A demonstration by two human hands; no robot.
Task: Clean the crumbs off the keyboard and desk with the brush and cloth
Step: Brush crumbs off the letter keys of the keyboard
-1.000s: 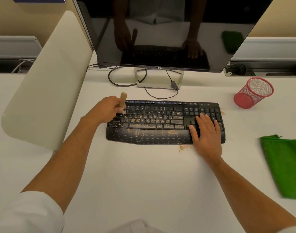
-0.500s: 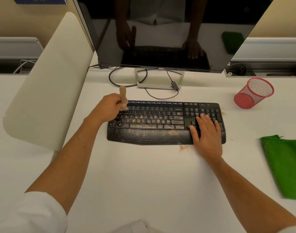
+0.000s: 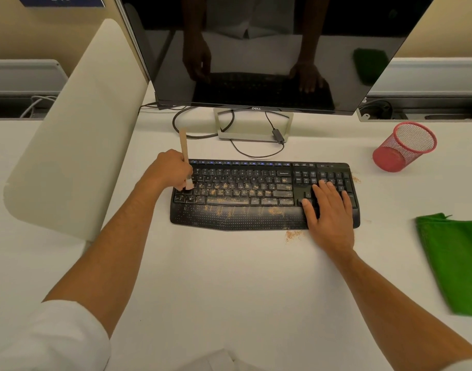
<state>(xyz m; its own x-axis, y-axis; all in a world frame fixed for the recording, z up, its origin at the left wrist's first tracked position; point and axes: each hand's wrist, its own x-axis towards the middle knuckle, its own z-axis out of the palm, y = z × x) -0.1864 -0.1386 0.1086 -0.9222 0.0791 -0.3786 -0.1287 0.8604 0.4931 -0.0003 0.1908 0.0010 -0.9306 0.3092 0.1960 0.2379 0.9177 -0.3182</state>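
Observation:
A black keyboard (image 3: 256,218) lies on the white desk (image 3: 229,290), its keys and palm rest strewn with brown crumbs. My left hand (image 3: 167,171) grips a wooden-handled brush (image 3: 184,145), handle upright, bristles on the keys at the keyboard's left end. My right hand (image 3: 330,210) lies flat with straight fingers on the keyboard's right end, over the arrow keys and number pad. A small heap of crumbs (image 3: 293,235) sits on the desk just in front of the keyboard. A folded green cloth (image 3: 457,263) lies at the right, apart from both hands.
A dark monitor (image 3: 256,49) on a silver stand (image 3: 253,124) rises behind the keyboard, with cables looping on the desk. A red mesh cup (image 3: 403,147) lies tilted at the back right. A cream divider panel (image 3: 76,129) bounds the left side.
My left hand has swept the brush back and forth over the keyboard's left end and the handle now shows longer above the fist. The right hand has stayed put.

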